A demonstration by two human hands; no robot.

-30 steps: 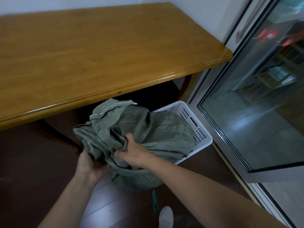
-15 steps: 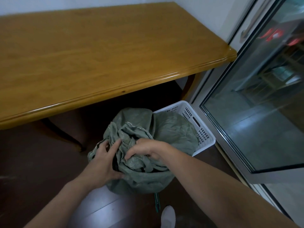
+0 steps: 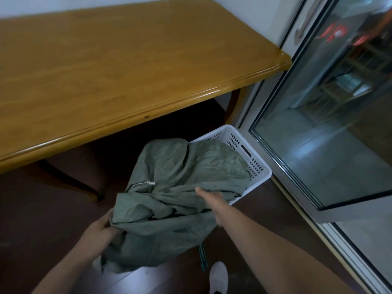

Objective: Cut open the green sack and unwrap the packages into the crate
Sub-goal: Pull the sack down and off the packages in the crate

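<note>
L hand (image 3: 99,230) grips the limp green sack (image 3: 180,166) by its near edge, R hand (image 3: 209,198) sunk in its folds, grip can't be told, sack draped across the white crate (image 3: 262,177) and floor (image 3: 42,209): looks cut open already, no pkgs visible, unwrapping prob. all left.

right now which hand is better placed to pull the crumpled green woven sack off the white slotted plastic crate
Probably left hand: it grips the sack's near edge; the right hand's grip is hidden in fabric by the crate.
</note>
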